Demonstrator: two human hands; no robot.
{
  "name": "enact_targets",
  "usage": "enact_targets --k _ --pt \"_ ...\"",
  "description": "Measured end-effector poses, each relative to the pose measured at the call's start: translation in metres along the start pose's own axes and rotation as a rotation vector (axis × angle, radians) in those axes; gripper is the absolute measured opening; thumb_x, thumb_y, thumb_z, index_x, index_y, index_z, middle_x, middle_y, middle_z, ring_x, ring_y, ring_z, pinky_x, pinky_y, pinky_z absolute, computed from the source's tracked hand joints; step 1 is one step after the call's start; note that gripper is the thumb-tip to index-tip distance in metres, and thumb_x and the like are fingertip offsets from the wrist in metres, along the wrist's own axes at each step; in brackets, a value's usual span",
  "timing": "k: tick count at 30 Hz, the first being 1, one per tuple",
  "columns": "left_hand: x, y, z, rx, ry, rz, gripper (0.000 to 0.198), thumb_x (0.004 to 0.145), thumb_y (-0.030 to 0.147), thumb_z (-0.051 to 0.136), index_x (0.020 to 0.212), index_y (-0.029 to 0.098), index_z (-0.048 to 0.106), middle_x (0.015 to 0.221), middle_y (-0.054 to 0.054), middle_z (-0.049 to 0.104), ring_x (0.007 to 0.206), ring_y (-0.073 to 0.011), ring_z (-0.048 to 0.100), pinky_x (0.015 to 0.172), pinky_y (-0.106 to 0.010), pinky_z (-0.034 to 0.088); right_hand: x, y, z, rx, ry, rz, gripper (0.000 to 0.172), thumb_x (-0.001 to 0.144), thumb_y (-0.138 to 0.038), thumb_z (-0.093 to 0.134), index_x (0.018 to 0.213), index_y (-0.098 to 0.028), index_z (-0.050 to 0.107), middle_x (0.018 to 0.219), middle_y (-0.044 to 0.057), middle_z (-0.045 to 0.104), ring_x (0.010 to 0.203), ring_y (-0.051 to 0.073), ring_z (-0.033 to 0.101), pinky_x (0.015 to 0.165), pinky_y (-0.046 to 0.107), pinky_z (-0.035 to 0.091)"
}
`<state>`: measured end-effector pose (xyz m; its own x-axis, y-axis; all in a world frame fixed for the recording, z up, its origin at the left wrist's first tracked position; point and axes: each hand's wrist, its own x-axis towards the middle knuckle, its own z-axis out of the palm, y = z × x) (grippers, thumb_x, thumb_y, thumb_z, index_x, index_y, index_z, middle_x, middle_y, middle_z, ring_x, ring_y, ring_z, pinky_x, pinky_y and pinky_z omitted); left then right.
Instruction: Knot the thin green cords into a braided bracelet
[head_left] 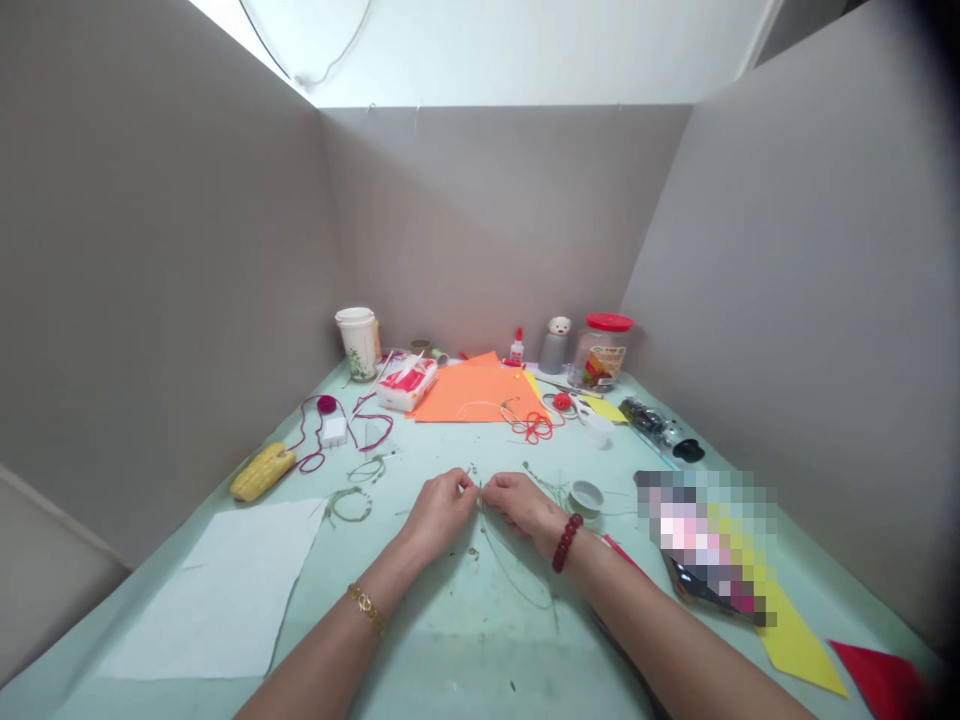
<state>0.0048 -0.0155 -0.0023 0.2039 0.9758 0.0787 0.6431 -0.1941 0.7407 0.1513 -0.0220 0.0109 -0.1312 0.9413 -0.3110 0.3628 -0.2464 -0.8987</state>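
My left hand [441, 510] and my right hand [521, 505] meet fingertip to fingertip over the middle of the pale green table [450, 640]. Both are pinched on a thin green cord [517, 580] that trails down toward me in a loop. My left wrist wears a gold bracelet [367, 607], my right wrist a dark red bead bracelet [566, 542]. A finished green cord loop [349, 503] lies left of my left hand. A small tape roll [586, 496] sits just right of my right hand.
A white paper sheet [225, 590] lies front left, with a yellow corn-shaped thing [261, 471] behind it. An orange sheet [476, 392], red cord [534, 427], a cup [358, 341], a glue bottle [517, 346] and a red-lidded jar [602, 352] stand at the back. Yellow paper [799, 640] lies front right. Grey partition walls enclose the table.
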Motion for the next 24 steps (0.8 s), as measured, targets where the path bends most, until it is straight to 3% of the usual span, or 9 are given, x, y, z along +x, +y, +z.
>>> enact_targets --k 10,18,24 --pt "0.008 -0.014 0.011 -0.136 0.003 -0.089 0.018 0.072 0.029 0.048 0.068 0.017 0.061 0.055 0.003 0.053 0.053 -0.0096 0.044 0.049 -0.020 0.029 0.001 0.001 0.000 -0.036 0.067 0.010 0.008 0.067 -0.025 0.047 0.064 -0.017 0.049 0.048 -0.008 0.029 0.042 0.005 0.023 0.040 0.022 0.013" --pt "0.006 -0.007 0.007 -0.077 0.006 -0.113 0.017 0.072 0.027 0.050 0.068 0.017 0.063 0.052 0.004 0.050 0.050 -0.0091 0.042 0.049 -0.020 0.027 0.005 0.001 0.002 -0.013 0.066 0.012 0.013 0.067 -0.026 0.049 0.061 -0.018 0.041 0.048 -0.008 0.025 0.042 0.005 0.020 0.040 0.022 0.011" --pt "0.004 -0.003 0.004 -0.023 0.044 -0.035 0.016 0.071 0.024 0.050 0.071 0.018 0.066 0.049 0.005 0.045 0.049 -0.0089 0.038 0.050 -0.020 0.024 0.006 0.001 -0.001 0.032 0.015 0.043 0.022 0.069 -0.030 0.051 0.060 -0.020 0.035 0.046 -0.009 0.025 0.040 0.005 0.018 0.038 0.023 0.011"
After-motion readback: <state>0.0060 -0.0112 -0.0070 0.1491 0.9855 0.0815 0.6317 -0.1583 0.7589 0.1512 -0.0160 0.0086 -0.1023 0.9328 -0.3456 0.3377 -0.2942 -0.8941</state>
